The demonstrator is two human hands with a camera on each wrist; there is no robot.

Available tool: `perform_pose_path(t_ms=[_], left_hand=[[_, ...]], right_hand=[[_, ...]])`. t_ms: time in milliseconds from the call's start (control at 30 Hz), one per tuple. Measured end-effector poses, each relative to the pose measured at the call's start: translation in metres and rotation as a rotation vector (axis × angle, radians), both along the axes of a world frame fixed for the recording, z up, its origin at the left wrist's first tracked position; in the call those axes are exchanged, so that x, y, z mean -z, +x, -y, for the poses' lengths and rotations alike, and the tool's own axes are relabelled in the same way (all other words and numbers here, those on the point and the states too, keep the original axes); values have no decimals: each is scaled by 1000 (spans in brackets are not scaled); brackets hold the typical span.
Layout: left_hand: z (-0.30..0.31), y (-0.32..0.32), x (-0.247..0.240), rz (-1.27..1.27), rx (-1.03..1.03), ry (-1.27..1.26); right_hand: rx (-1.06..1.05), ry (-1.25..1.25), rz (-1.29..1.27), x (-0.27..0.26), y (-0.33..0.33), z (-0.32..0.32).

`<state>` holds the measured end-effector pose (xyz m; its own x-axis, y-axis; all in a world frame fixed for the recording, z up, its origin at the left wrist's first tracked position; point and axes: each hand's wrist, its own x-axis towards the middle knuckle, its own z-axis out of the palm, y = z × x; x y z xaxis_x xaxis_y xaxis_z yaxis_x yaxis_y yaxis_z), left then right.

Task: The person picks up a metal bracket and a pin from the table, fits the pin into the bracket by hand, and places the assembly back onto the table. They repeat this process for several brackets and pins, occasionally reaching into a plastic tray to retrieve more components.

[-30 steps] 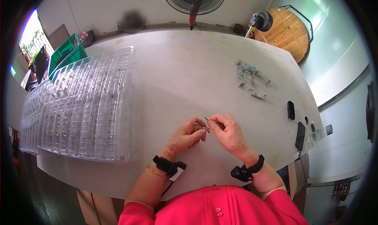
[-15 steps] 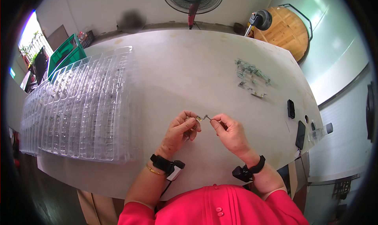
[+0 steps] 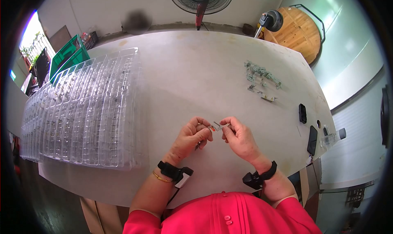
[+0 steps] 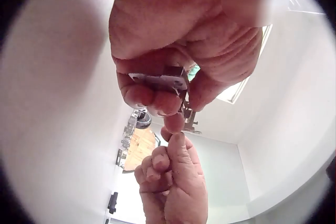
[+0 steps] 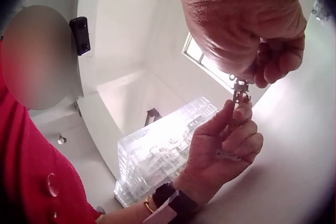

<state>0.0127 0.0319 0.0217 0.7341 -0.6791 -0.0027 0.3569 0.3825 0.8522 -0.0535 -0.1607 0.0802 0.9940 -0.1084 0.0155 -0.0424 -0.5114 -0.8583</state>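
Note:
Over the middle of the table, the left hand pinches a small metal part with an orange-red spot on it. Its curled fingers also hold a flat metal plate with holes, seen in the left wrist view. Just to the right, the right hand pinches the other end of the metal piece between thumb and forefinger. In the right wrist view the small bracket spans the fingertips of both hands. Fingers hide much of the parts.
Stacked clear plastic trays cover the table's left side, a green crate behind them. Loose metal parts lie at the back right. A black object, a phone and a clear bottle are near the right edge.
The hands drew apart slightly and have come closer together again. The metal piece between them has turned, and its orange-red spot shows again.

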Motion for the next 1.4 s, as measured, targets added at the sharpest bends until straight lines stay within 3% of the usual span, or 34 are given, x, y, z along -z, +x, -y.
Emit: perform_pose_path(t_ms=[167,267,400,667,733,867,933,1133,1233,1400], left_hand=[[1,-5,-5,64,25,110],[1,-6,-7,82,73,144],[2,-8,-7,132,107,183],[7,-12,-2,208,106,206],[7,-13,-1,156,-28,194],[9,-13,4,219,-86,204],[9,-12,7,313,-88,225],[12,-13,9,253,-141,154],[7,-8,3,334,-62,261],[4,-7,0,261,39,254]], right_hand=[[-69,471,-265,-3,4,8],[-111,513,-372,-1,10,15],[-108,419,-374,1,7,11],[-49,322,-8,10,9,9],[-51,359,-67,8,7,12],[-67,511,-248,0,2,9],[-70,522,-221,5,2,8],[-88,512,-103,7,5,13],[-76,495,-58,0,6,15],[-57,475,-49,-5,8,20]])
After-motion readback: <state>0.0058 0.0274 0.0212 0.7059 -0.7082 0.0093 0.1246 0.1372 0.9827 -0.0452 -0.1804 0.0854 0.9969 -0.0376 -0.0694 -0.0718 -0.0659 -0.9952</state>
